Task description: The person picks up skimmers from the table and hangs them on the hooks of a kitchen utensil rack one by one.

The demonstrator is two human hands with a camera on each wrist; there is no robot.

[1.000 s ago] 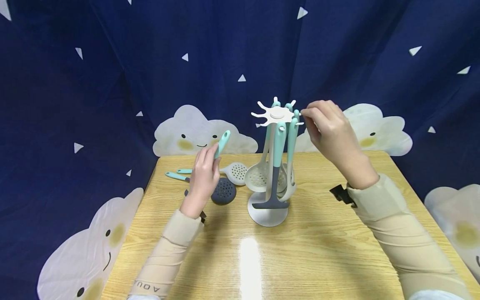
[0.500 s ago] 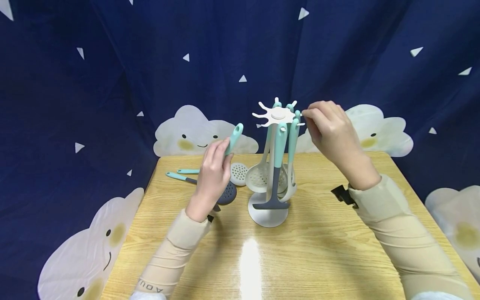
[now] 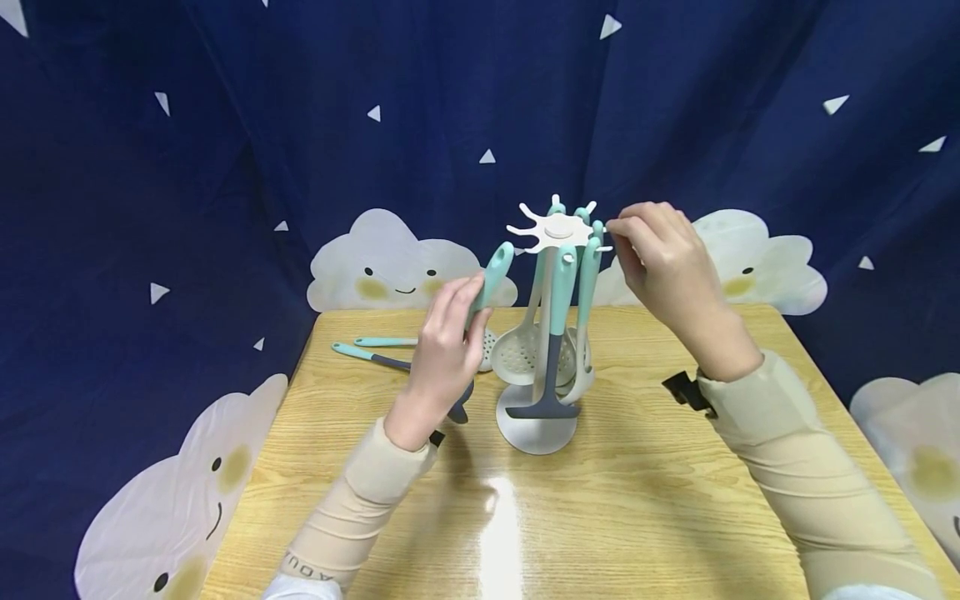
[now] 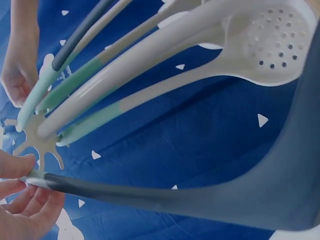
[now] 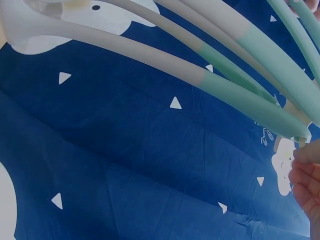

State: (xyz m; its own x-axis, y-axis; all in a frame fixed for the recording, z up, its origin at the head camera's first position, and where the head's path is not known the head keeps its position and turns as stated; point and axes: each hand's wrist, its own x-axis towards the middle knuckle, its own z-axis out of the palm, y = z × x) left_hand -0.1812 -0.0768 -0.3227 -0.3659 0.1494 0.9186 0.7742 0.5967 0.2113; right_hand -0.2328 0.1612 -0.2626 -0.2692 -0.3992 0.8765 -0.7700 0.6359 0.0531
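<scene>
The left hand point(image 3: 447, 346) pinched a dark utensil point(image 3: 498, 271) by its mint handle, having travelled rightward over the table point(image 3: 637, 508) since the earlier frames; utensil and hand were now near the white rack point(image 3: 558, 228), though apart from it. That shift hid most of the dark skimmer's head and part of the pale skimmer point(image 3: 386, 342), both lying at left. The right hand point(image 3: 667, 267) had kept its place, fingertips pinching one rack prong. Utensils on the rack hung unchanged, before the blue curtain point(image 3: 442, 92).
</scene>
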